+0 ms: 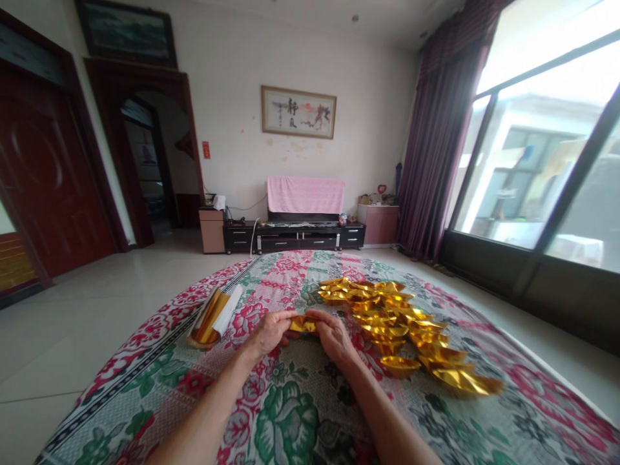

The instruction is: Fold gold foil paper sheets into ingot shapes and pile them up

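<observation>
Between my two hands is a small piece of folded gold foil paper (303,324), held just above the patterned cloth. My left hand (271,332) pinches its left end, with the fingers partly curled beneath it. At the other end, my right hand (333,334) grips the foil with thumb and fingers closed. To the right lie several boat-shaped gold paper ingots (400,367), bunched in rows on the cloth. Over on the left rests a curled stack of gold and white paper sheets (213,316) in a shallow brown holder.
A flowered red, green and white cloth (285,420) covers the round table. Beyond it stand a low black cabinet (298,242) and a pink cloth (305,194) draped over something. A purple curtain (440,142) hangs by the large window at right.
</observation>
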Action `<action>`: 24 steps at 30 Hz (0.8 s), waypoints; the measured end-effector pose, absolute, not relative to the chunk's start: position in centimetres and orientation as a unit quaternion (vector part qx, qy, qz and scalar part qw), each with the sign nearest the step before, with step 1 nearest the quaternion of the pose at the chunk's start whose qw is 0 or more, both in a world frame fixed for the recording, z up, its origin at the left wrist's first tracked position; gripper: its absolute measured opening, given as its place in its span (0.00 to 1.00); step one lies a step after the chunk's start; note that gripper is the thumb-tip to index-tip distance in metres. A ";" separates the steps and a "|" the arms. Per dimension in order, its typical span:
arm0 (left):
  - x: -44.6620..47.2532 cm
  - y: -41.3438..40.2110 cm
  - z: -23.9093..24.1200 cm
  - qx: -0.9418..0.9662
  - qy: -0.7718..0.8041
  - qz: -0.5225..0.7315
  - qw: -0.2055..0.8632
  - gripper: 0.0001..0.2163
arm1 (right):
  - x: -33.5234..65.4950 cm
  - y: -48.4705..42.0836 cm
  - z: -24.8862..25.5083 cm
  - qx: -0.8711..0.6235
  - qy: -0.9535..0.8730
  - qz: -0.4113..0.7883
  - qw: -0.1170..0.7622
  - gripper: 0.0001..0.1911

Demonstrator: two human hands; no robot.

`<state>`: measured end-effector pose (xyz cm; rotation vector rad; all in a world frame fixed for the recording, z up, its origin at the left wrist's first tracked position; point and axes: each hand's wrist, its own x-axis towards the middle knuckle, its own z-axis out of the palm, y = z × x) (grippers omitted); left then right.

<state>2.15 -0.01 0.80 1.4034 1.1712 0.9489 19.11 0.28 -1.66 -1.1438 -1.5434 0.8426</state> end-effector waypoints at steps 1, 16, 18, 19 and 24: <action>2.2 0.0 0.8 0.584 0.487 0.395 0.516 0.21 | 19.1 0.3 -1.7 -0.472 -0.639 0.348 0.499 0.22; 2.3 -0.4 1.1 0.572 0.483 0.405 0.524 0.22 | 19.0 0.2 -1.6 -0.465 -0.621 0.362 0.517 0.22; 2.3 -0.3 1.1 0.572 0.484 0.407 0.523 0.22 | 19.0 0.2 -1.5 -0.460 -0.625 0.361 0.517 0.22; 2.3 -0.3 1.0 0.574 0.482 0.410 0.520 0.21 | 19.0 0.2 -1.5 -0.458 -0.627 0.359 0.518 0.21; 2.2 0.3 0.2 0.588 0.471 0.432 0.496 0.21 | 18.9 0.0 -1.2 -0.463 -0.625 0.347 0.525 0.21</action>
